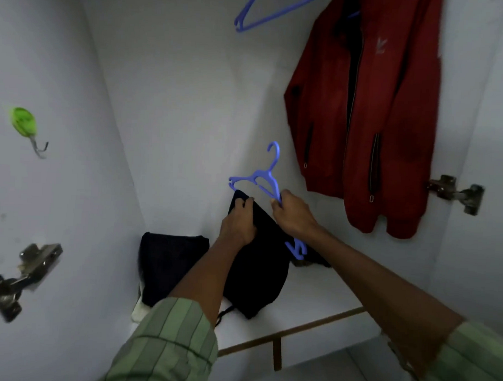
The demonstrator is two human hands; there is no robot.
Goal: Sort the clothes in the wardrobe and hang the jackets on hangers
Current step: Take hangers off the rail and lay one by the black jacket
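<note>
the left hand (pixel 239 221) is gripping the top edge of a dark navy fabric garment (pixel 256 273), fingers curled over the cloth, holding it up off the white wardrobe shelf (pixel 312 295) while its lower part is resting there. the right hand (pixel 291 213) is pinching one arm of a blue plastic hanger (pixel 260 179), whose far tip is sitting right at the garment's raised edge and whose near end is poking out below the wrist. to do this well, the left hand should be spreading the shoulder or neck opening wide while the right is sliding the hanger arm inside, keeping the hook upward. a folded dark cloth pile (pixel 170 267) is lying just beside it on the shelf. a red zip-up jacket (pixel 370 114) is already hanging at the right, near an empty blue plastic hanger (pixel 262 21). a pale emblem is showing on the red jacket's chest, possibly a brand mark, too blurred to read; no other writing is legible
</note>
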